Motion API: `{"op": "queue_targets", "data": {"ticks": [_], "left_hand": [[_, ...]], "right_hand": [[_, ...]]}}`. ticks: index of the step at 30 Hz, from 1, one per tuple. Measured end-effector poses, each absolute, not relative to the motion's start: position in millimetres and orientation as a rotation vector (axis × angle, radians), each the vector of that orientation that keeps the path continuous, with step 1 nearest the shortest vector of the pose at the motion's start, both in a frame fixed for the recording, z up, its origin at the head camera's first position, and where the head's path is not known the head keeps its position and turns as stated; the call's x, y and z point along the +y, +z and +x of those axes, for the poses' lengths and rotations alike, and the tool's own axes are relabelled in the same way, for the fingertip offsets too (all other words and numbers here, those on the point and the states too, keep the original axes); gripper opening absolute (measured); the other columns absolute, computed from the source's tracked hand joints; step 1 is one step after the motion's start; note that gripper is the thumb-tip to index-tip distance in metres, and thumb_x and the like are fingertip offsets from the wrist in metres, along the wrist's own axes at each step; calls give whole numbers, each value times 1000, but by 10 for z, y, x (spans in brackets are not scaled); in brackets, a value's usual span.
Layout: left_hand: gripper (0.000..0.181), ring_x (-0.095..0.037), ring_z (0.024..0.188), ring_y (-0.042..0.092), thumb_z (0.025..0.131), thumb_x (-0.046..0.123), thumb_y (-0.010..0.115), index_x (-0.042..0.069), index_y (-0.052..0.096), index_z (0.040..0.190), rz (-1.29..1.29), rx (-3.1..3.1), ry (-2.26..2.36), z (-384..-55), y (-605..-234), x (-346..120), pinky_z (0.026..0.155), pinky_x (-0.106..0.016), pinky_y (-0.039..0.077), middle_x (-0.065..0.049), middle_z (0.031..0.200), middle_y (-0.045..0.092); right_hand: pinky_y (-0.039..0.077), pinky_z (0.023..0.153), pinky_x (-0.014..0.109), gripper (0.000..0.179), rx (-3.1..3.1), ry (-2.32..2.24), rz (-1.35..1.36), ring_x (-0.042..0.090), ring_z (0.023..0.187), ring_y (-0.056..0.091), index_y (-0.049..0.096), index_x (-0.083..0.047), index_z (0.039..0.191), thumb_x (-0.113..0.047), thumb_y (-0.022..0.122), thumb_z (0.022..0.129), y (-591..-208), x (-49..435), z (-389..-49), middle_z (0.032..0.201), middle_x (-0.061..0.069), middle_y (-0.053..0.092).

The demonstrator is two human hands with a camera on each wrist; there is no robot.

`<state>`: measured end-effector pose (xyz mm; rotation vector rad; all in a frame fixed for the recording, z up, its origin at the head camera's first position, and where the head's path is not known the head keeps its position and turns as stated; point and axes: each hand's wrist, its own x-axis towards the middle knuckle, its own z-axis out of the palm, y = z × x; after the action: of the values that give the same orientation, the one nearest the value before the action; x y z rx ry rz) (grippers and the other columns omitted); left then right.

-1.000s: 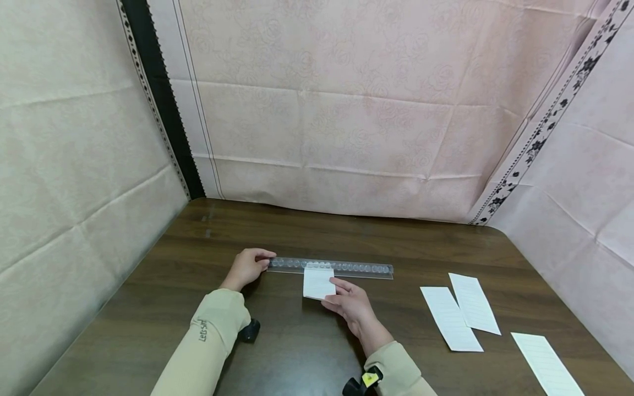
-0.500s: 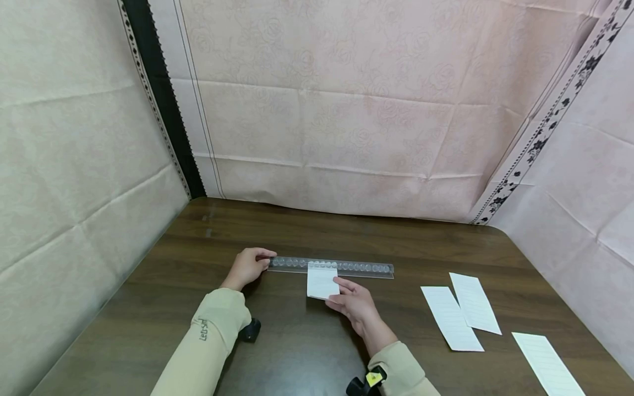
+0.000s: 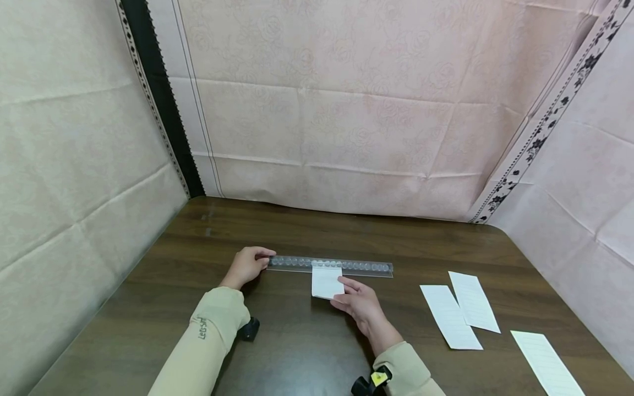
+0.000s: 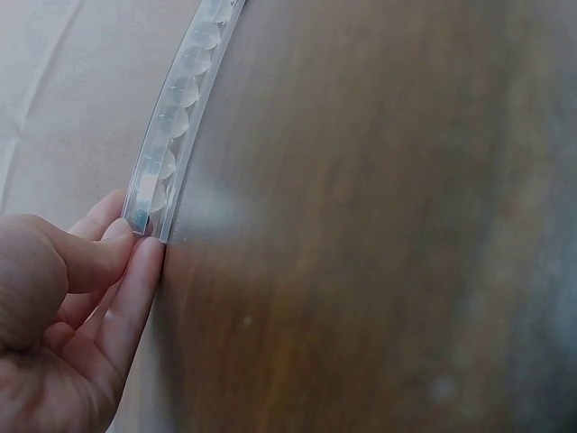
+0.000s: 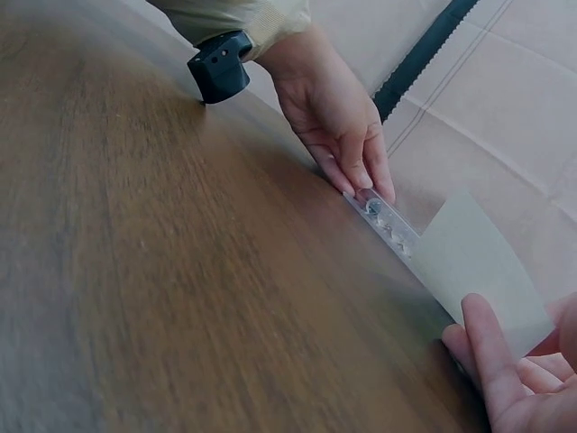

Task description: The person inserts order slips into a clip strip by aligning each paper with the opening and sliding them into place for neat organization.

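A clear ticket rail (image 3: 364,268) with a row of round clear pieces lies crosswise in the head view. My left hand (image 3: 247,268) pinches its left end between thumb and fingers, as the left wrist view shows close up. A white paper slip (image 3: 327,281) hangs toward me from around the rail's middle, its top edge within the strip. My right hand (image 3: 360,305) pinches the slip's lower right side between thumb and fingers. In the right wrist view the paper slip (image 5: 478,271) bends up slightly and hides part of the rail behind it.
Two overlapping paper slips (image 3: 451,318) (image 3: 475,302) lie to the right on the brown wooden table (image 3: 277,352). Another slip (image 3: 548,363) is nearer the right front. Pale curtains (image 3: 322,126) stand behind the table and along both sides.
My right hand and the paper slip have shifted a little to the right along the rail. The left hand and the rail stay where they were.
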<state>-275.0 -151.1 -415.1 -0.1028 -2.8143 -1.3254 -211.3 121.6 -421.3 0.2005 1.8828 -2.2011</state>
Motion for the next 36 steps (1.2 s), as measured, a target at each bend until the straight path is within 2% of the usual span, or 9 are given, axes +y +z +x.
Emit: {"op": "queue_targets", "data": {"ticks": [36], "left_hand": [[22,-22,89,59,91,4,58,7,69,109,-120,-2822,-1295,-2769,-4180,-1525,77,-38,48,-12,107,65]], "right_hand": [[52,78,37,47,1903,-2203,248,23,91,61,46,9,130,15,54,85,-4212,1417,-2105,128,29,48]]}}
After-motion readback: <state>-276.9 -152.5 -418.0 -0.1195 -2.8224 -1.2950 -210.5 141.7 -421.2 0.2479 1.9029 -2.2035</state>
